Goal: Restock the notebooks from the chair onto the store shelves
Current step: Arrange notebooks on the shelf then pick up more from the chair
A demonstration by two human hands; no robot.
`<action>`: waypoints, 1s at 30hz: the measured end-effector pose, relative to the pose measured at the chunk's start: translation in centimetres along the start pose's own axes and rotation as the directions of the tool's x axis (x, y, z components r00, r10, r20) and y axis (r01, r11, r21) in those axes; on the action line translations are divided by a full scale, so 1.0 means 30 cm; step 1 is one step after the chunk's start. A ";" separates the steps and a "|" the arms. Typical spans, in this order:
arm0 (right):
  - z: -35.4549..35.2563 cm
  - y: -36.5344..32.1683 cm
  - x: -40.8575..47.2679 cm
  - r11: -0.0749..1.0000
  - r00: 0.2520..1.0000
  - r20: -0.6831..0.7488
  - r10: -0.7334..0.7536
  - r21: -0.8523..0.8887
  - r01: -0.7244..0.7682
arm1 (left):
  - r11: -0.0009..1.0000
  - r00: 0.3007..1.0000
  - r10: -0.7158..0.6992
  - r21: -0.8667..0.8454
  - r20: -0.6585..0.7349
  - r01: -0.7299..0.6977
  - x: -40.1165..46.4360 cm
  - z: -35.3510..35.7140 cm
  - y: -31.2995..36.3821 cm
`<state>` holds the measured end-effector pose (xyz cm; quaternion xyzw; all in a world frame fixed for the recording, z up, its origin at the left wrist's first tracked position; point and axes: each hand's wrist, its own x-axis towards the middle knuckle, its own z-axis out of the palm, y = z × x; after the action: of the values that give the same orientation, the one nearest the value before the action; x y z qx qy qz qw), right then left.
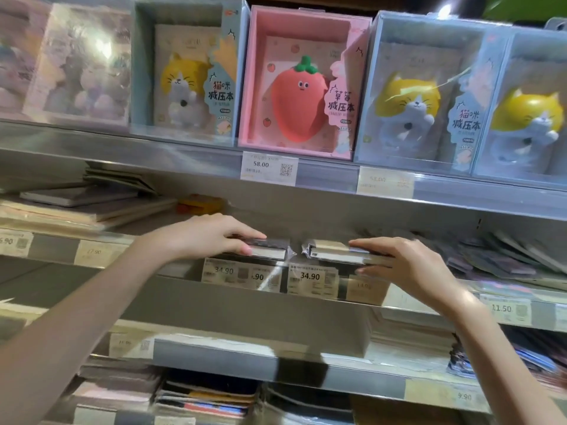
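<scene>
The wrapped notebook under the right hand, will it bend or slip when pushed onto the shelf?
The notebook looks thick with a solid page block, so probably stiff. Its shiny plastic wrap may slide easily under the right hand. Lying flat, it seems unlikely to tip.

- Pink strawberry box (302, 84): "草莓 减压本".
- Blue cat box (187, 72) left of it: "猫咪 减压本".
- Price tag (269, 168) under the strawberry box: "58.00".
- Lower shelf tag (312, 277): "34.90".
- Far-right tag (504, 309): "11.50".

The middle shelf (196, 223) carries two wrapped notebooks (270, 250) at its front edge, a loose stack of notebooks (82, 204) toward its left end, and scattered dark notebooks (503, 256) toward its right end.
</scene>
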<state>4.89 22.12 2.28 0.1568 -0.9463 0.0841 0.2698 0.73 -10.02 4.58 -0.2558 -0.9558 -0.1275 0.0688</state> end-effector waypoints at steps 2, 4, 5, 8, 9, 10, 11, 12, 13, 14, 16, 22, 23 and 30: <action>0.023 -0.015 -0.016 0.999 1.000 -0.022 -0.008 -0.050 0.007 | 0.997 0.998 0.002 0.075 -0.066 0.003 -0.023 0.042 -0.002; 0.045 -0.033 -0.023 0.992 0.995 -0.089 -0.033 -0.127 0.022 | 0.987 0.976 0.053 0.158 -0.212 -0.019 -0.036 0.073 0.000; 0.060 -0.042 -0.019 0.982 0.990 -0.124 -0.069 -0.183 0.046 | 0.980 0.950 0.102 0.194 -0.296 -0.045 -0.043 0.086 0.008; 0.111 -0.075 0.000 0.957 0.972 -0.195 -0.133 -0.281 0.075 | 0.923 0.855 0.260 0.375 -0.449 -0.084 -0.050 0.145 0.023; 0.117 -0.086 0.008 0.962 0.967 -0.220 -0.126 -0.264 0.065 | 0.917 0.834 0.270 0.392 -0.480 -0.071 -0.051 0.167 0.026; 0.118 -0.094 0.010 0.969 0.963 -0.244 -0.115 -0.240 0.055 | 0.922 0.810 0.268 0.382 -0.522 -0.059 -0.051 0.184 0.026; 0.120 -0.095 0.012 0.972 0.955 -0.274 -0.114 -0.228 0.050 | 0.930 0.794 0.259 0.364 -0.549 -0.052 -0.051 0.191 0.026; 0.117 -0.093 0.012 0.972 0.943 -0.310 -0.122 -0.228 0.051 | 0.932 0.779 0.264 0.359 -0.569 -0.054 -0.050 0.189 0.027; 0.111 -0.092 0.010 0.973 0.931 -0.341 -0.130 -0.227 0.052 | 0.930 0.768 0.273 0.364 -0.580 -0.055 -0.051 0.182 0.031; 0.099 -0.091 0.008 0.973 0.923 -0.360 -0.133 -0.225 0.053 | 0.925 0.755 0.287 0.376 -0.589 -0.058 -0.052 0.169 0.034; 0.062 -0.093 0.007 0.970 0.916 -0.375 -0.143 -0.236 0.055 | 0.909 0.718 0.325 0.412 -0.615 -0.059 -0.050 0.124 0.049; -0.135 -0.165 0.015 0.973 0.927 -0.367 -0.083 -0.229 -0.004 | 0.882 0.653 0.389 0.468 -0.650 -0.060 -0.094 -0.044 0.154; -0.164 -0.174 0.008 0.977 0.926 -0.370 -0.073 -0.214 -0.009 | 0.885 0.649 0.387 0.462 -0.655 -0.061 -0.111 -0.061 0.167; -0.339 -0.237 -0.071 0.986 0.902 -0.428 -0.060 -0.166 -0.013 | 0.931 0.619 0.320 0.360 -0.718 -0.065 -0.220 -0.177 0.235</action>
<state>13.97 18.47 10.22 0.1227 -0.8649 0.0347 0.4855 10.33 -8.73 9.82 -0.2661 -0.8100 -0.0694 0.5179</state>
